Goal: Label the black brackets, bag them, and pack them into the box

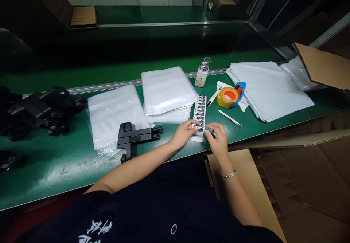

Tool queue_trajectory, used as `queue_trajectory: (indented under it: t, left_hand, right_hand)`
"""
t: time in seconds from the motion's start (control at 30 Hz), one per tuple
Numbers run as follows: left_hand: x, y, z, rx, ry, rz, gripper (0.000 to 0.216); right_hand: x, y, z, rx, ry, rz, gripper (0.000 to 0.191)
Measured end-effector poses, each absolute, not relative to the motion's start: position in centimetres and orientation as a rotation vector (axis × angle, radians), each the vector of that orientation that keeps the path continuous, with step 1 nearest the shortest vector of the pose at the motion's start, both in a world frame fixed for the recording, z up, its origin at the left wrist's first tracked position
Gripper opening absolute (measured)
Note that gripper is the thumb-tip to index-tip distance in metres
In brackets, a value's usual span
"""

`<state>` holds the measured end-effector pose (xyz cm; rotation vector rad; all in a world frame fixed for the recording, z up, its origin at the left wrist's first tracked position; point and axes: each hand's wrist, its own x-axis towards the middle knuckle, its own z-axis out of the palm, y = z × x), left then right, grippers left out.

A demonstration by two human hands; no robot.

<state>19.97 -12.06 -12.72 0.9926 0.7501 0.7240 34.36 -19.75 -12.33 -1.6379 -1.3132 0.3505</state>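
L hand [187, 130] grips the strip [200, 112], thumb + fingertips on its labels at the near end, L side. R hand [218, 136] is just across from it, thumb & fingers bent in at the strip's R edge; can't tell if it's pinching anything, tips too small to see. Bangle [229, 174] on R wrist.

Strip lies on the green bench [79, 172], running away from both hands, rows of blk/wht print; plain wht near end sticks out btwn them, twd the body.

L of L hand: blk mount [138, 136], just beside the forearm. Past mount, clear bags [117, 113] in a loose pile; 2nd, thicker stack [168, 90] is beyond L hand, a bit left, its R corner right by the strip (can't tell if touching). Far L, well apart: dark gear [45, 110], details n/a.

Straight out past both hands: bottle [201, 78], upright, cap ring flipped up. Beyond R hand: cream stick [213, 97], then tape [221, 99], yel/orange, w/ blue holder [242, 87] on its R. Tweezers [229, 118] lie R of R hand, slightly farther out. Farther R: wht sheets [269, 90], then carton flap [325, 66].
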Motion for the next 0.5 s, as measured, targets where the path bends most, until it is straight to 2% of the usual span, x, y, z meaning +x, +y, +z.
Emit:
queue_trajectory:
  t: [0.17,0.33,0.4,0.5]
  left_hand:
    - [19.8,-12.3,-12.5,1.004,0.793,0.786,0.025]
    - [19.7,-12.4,-12.7,1.121,0.835,0.68,0.025]
    - [19.1,-13.0,-12.4,1.209,0.822,0.596,0.036]
    - [16.1,-14.2,-10.8,1.465,0.823,0.468,0.076]
  right_hand:
    - [34.1,-19.8,-12.7,-1.638,-1.492,0.137,0.016]
    - [33.2,-20.6,-12.1,-1.699,-1.625,-0.095,0.012]
    - [33.2,-20.9,-11.4,-1.713,-1.549,-0.147,0.012]
    - [33.9,-21.1,-10.2,-1.667,-1.296,-0.097,0.015]
